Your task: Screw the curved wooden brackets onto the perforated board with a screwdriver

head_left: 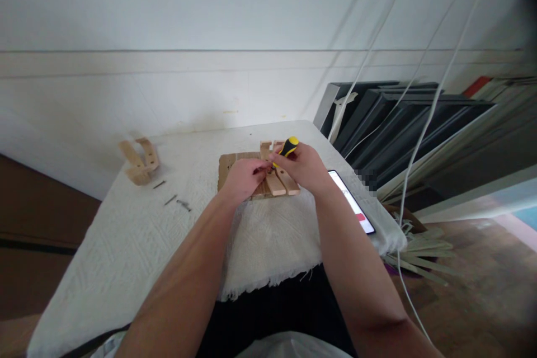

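Observation:
My right hand (pixel 302 166) grips a yellow and black screwdriver (pixel 288 146), tilted with its handle end up and to the right. Close beside it, my left hand (pixel 247 176) has its fingers pinched together near the screwdriver's lower end; what they hold, if anything, is hidden. Beneath both hands lie pale wooden pieces (pixel 276 184) with holes, side by side on a piece of brown cardboard (pixel 226 165). The fingers cover the screwdriver's tip and part of the wood.
More curved wooden pieces (pixel 142 170) lie at the table's left, with several screws (pixel 170 199) near them. A phone (pixel 352 201) with a lit screen rests right of my right forearm. White cloth (pixel 277 235) covers the table. Dark panels (pixel 390 117) lean beyond its right edge, and white cables (pixel 423 123) hang there.

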Motion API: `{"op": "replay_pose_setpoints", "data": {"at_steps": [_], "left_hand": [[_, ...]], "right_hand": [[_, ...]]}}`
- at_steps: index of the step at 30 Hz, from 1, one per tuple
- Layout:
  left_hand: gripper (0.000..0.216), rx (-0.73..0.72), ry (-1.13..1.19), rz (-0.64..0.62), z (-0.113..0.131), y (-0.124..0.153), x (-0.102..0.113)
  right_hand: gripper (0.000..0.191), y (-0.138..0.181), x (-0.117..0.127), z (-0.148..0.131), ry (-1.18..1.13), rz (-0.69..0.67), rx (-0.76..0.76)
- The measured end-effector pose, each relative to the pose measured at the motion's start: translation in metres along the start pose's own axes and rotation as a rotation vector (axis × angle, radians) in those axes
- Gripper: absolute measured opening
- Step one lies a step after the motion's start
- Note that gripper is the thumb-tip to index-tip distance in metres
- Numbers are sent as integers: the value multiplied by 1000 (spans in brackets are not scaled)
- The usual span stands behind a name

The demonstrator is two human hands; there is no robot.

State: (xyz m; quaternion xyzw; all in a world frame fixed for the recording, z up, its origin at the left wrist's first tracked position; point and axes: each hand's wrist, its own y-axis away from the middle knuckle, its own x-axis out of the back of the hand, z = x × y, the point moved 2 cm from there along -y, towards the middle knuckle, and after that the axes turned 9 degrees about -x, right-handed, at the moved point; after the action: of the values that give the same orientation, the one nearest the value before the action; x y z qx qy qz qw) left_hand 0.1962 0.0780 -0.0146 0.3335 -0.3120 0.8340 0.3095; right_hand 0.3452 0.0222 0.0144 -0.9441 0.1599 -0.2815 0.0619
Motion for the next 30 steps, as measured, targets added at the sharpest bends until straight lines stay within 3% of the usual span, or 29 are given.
{"op": "replay_pose_setpoints", "data": {"at_steps": [3,9,11,14,16,25,30], "left_hand": [[26,-21,0,1,0,0,0],[27,-40,13,3,3,1,2],[27,-38,11,5,3,1,2],[27,-31,-4,11,0,1,0],[28,-27,-7,12,-1,1,-1],[28,-20,4,20,0,1,0],[27,-36,-21,2,-1,1,-1]], "right_hand": [[34,-4,-5,0,13,124,-107],[34,-1,-3,10,-335,-170,-146],[33,-1,-1,10,-252,-119,-135],[32,-5,0,6,6,119,-93],[34,-6,-1,4,78,194,-74],[29,-5,1,17,-176,-54,-36],[32,-10,-7,10,38,151,-66]]}}
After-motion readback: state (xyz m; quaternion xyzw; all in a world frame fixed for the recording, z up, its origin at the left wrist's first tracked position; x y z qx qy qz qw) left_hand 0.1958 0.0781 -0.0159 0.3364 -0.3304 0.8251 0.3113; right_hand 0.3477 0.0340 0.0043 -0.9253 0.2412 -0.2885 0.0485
